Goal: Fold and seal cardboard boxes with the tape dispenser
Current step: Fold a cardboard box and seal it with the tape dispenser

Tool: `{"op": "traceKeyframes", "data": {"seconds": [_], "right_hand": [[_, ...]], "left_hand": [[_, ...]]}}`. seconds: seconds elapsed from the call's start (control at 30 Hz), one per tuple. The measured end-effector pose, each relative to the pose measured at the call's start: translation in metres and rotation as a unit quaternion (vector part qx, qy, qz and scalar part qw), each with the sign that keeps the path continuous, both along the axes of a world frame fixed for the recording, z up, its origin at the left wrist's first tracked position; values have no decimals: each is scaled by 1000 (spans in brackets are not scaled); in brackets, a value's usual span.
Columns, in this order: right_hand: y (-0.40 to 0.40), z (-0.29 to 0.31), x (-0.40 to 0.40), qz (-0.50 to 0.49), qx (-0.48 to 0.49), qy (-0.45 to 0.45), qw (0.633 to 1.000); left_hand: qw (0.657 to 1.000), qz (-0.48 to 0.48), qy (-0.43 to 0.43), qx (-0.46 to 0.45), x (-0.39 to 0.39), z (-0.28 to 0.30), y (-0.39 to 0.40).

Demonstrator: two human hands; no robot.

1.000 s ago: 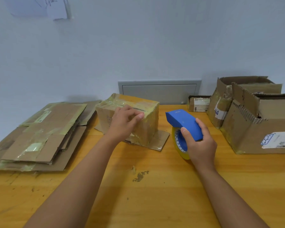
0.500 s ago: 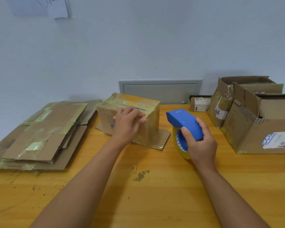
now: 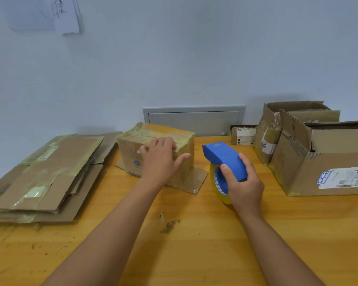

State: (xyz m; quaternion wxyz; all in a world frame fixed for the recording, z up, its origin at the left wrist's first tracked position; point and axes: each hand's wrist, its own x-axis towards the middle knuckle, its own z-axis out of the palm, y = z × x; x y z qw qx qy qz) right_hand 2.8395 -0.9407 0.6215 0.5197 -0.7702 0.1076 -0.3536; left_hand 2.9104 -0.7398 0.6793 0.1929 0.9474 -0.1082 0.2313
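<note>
From the head view, the left hand (image 3: pixel 160 162) lay spread and flat on the one folded box (image 3: pixel 153 147), its long axis running left-right, while just right of that box the right hand (image 3: pixel 244 186) clamped the single tape dispenser (image 3: pixel 223 159), with two open boxes (image 3: pixel 318 159) beyond.

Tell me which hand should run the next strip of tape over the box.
Probably the right hand: it already grips the blue tape dispenser, just right of the taped box. The left hand rests on the box's top front edge, well placed to steady it.
</note>
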Motion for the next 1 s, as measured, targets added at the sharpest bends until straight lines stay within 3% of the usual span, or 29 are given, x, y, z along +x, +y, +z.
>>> {"op": "traceKeyframes", "data": {"seconds": [0.13, 0.3, 0.47, 0.6, 0.7, 0.83, 0.9, 1.0], "right_hand": [[-6, 1, 1, -2, 43, -8, 999], [-7, 2, 2, -10, 75, -11, 997], [-4, 2, 1, -1, 50, -11, 999], [-3, 3, 0, 2, 48, -13, 999], [-4, 1, 0, 2, 52, -10, 999], [-5, 1, 1, 4, 60, -16, 998], [-5, 1, 1, 1, 62, -18, 998], [-6, 0, 1, 0, 68, -19, 998]], "left_hand": [[998, -18, 11, 64, -5, 9, 10], [979, -40, 126, 152, -13, 40, 54], [987, 26, 106, 116, -10, 35, 1], [973, 107, 65, 194, 0, 20, -23], [984, 48, 47, 166, -6, 19, -6], [987, -24, 127, 99, -17, 34, 39], [980, -21, 163, 114, -19, 41, 47], [974, 23, 133, 182, -14, 39, 24]]}}
